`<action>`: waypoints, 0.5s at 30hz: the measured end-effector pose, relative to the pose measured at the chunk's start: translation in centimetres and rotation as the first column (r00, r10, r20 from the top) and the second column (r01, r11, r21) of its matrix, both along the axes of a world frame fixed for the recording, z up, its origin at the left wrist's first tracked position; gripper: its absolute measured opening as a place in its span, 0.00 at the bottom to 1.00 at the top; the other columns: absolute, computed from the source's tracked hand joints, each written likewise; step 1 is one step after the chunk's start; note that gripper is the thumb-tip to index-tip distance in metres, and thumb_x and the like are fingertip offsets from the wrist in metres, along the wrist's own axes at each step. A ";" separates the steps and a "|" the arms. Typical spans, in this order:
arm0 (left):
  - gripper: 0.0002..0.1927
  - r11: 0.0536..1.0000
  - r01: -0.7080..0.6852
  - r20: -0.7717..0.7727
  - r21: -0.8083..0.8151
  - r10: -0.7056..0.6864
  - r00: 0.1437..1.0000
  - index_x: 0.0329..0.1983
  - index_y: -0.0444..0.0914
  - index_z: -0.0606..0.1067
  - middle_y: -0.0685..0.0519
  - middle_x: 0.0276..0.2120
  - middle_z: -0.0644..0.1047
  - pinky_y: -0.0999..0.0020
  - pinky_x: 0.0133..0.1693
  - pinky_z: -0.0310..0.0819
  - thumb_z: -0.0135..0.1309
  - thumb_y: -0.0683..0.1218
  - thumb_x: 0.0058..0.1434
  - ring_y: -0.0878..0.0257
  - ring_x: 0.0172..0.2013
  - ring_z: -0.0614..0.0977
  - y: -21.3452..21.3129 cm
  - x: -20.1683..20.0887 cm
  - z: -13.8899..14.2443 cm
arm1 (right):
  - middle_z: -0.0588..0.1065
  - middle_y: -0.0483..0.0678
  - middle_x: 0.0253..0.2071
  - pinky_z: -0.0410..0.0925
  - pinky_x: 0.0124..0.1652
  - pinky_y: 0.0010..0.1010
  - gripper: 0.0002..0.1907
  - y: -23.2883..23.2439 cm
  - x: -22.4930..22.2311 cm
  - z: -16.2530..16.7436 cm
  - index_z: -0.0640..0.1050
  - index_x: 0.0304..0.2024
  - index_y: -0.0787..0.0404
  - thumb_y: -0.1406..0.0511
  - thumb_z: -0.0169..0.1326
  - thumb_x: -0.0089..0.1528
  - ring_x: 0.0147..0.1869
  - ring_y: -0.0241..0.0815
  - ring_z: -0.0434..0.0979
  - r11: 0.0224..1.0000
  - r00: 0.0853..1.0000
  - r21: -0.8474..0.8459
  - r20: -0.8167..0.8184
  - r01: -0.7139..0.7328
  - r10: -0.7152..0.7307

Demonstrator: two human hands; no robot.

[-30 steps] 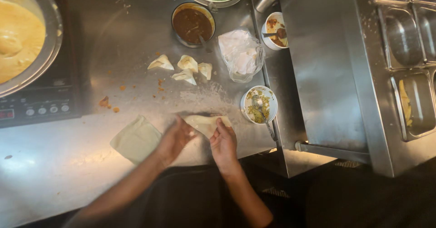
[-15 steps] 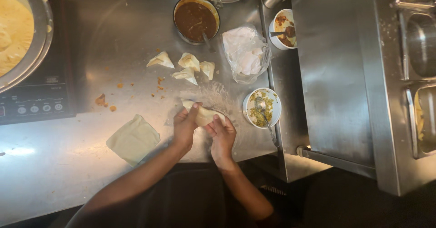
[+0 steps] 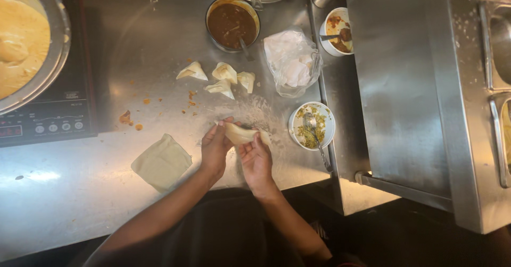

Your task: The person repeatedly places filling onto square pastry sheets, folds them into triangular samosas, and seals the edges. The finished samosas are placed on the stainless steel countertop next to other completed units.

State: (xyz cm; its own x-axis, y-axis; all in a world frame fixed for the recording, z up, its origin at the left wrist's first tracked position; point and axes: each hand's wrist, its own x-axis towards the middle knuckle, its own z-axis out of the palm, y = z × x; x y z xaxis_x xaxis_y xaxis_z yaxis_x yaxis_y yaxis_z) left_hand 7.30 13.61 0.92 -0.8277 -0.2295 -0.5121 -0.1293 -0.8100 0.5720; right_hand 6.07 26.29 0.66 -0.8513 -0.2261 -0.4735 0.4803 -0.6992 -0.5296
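1. Steel tabletop (image 3: 96, 203): carries everything; floury patch just beyond the fingers, orange crumbs further beyond and to their left.
2. Large metal pan of yellow batter (image 3: 21, 43): far left of the fingers and beyond them, on a black induction cooker (image 3: 53, 118).
3. Left hand (image 3: 215, 150): palm down, fingers closed on the left end of a dough wrapper (image 3: 242, 134), thumb tucked beneath.
4. Right hand (image 3: 256, 160): just beside the left hand, fingers curled up under the wrapper's right half, gripping it.
5. Clear plastic bag with white contents (image 3: 293, 59): beyond the fingers and to the right, well apart.
6. Stack of flat square dough sheets (image 3: 161, 161): left of the left-hand fingers, near but apart, lying flat.
7. Bowl of dark brown sauce (image 3: 232, 23): straight beyond the fingers, well apart, a spoon in it.
8. White bowl of greenish filling (image 3: 312, 126): just right of the right-hand fingers, a spoon handle pointing toward the near edge.
9. Dough wrapper: held between both hands just above the tabletop; long axis runs left to right, slightly tilted, right end lower in frame; whether it touches the surface cannot be told.
10. Four folded dumplings (image 3: 223, 78): in a loose cluster beyond the fingers, between them and the sauce bowl.
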 end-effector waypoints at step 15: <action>0.28 0.995 0.023 -0.070 0.093 -0.017 0.997 0.70 0.41 0.62 0.47 0.57 0.78 0.64 0.55 0.76 0.50 0.44 0.67 0.63 0.51 0.82 0.4 -0.3 0.1 | 0.80 0.53 0.48 0.75 0.51 0.36 0.13 0.0 0.0 0.9 0.75 0.49 0.64 0.61 0.53 0.69 0.52 0.46 0.82 0.969 0.991 0.209 -0.021 0.131 -0.130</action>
